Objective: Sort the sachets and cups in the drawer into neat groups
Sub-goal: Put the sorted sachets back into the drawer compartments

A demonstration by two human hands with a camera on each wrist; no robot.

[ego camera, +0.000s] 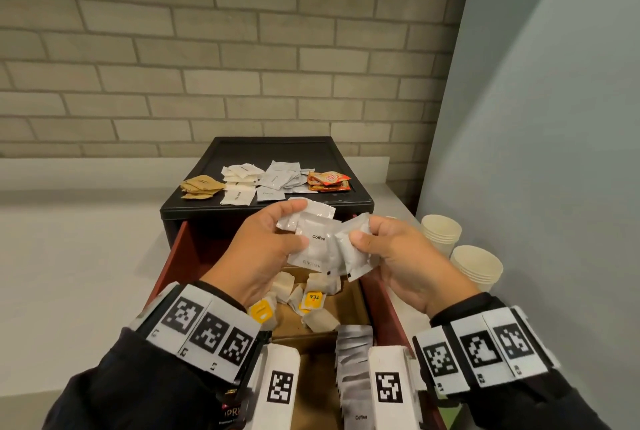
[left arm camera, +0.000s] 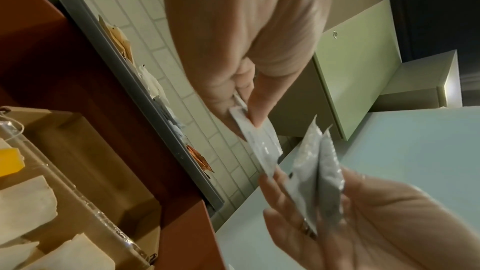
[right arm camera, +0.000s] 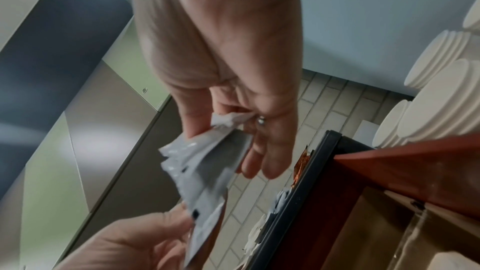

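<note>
My left hand (ego camera: 291,232) and right hand (ego camera: 367,232) are raised over the open red drawer (ego camera: 173,256), and each grips a fan of white coffee sachets (ego camera: 317,249). In the left wrist view my left hand (left arm camera: 246,110) pinches one sachet (left arm camera: 259,143) between thumb and fingers. The right wrist view has my right hand (right arm camera: 228,130) curled round several sachets (right arm camera: 202,161). Tea bags (ego camera: 311,298) lie loose in the drawer under my hands, and a row of coffee sachets (ego camera: 353,360) stands at its near end. Two stacks of paper cups (ego camera: 441,232) stand to the right.
The black unit's top (ego camera: 311,152) carries separate piles: brown sachets (ego camera: 201,185), white sachets (ego camera: 240,180), pale grey sachets (ego camera: 280,176) and orange sachets (ego camera: 327,181). A brick wall rises behind, and a plain wall closes the right side beyond the cups.
</note>
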